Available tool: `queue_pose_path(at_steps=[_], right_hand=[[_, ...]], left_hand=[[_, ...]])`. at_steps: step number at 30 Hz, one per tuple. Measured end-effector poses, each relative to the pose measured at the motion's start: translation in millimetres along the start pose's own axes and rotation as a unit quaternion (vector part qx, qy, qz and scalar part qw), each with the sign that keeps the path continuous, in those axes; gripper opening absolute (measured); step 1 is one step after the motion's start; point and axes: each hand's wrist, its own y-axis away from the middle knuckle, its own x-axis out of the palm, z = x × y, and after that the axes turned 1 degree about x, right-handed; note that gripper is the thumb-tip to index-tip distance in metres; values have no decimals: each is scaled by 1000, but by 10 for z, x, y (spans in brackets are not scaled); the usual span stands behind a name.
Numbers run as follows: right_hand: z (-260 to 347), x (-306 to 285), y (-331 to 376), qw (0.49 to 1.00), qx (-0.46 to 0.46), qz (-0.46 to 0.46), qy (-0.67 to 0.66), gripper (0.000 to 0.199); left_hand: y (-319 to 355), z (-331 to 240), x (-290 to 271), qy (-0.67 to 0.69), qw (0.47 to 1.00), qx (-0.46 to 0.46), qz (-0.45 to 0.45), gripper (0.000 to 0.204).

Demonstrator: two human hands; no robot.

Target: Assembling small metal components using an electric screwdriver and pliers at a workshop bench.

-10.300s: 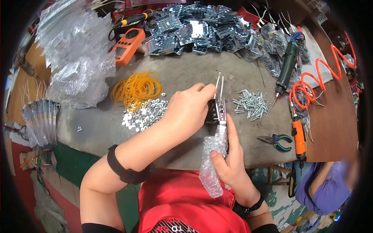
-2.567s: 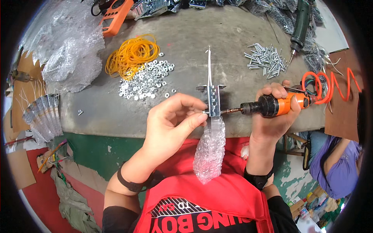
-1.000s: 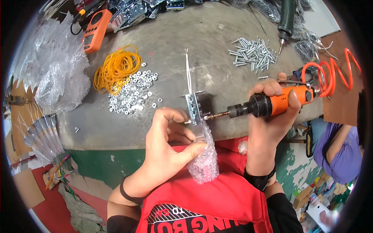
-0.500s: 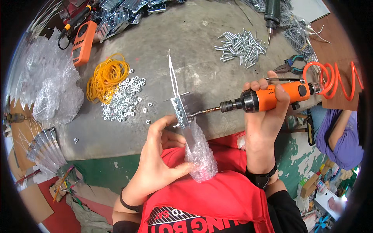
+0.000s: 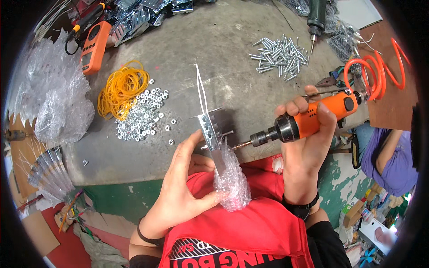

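While the left hand (image 5: pixel 183 187) pinches the bubble-wrapped lower end of a perforated grey metal bracket (image 5: pixel 210 134) over the table edge, the right hand (image 5: pixel 308 134) is closed round an orange pneumatic screwdriver (image 5: pixel 313 123), bit beside a protruding screw. Seating appears unfinished; whether bit and screw touch is unclear. Beyond, loose silver nuts (image 5: pixel 143 118) and a pile of screws (image 5: pixel 279 53) lie unused.

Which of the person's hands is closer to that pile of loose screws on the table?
Right. The right hand, gripping the orange power screwdriver, is just below the screw pile; the left hand, holding the bubble-wrapped bracket, sits farther down-left.
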Motion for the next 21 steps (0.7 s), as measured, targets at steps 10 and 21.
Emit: queue_pose_path(at_steps=[10, 21], right_hand=[[-21, -114, -103, 994, -85, -62, 0, 36], [-82, -33, -100, 996, -55, -69, -8, 33]], left_hand=[[10, 45, -26, 10, 1000, 9, 8, 99], [-10, 71, -43, 51, 999, 1, 11, 99]])
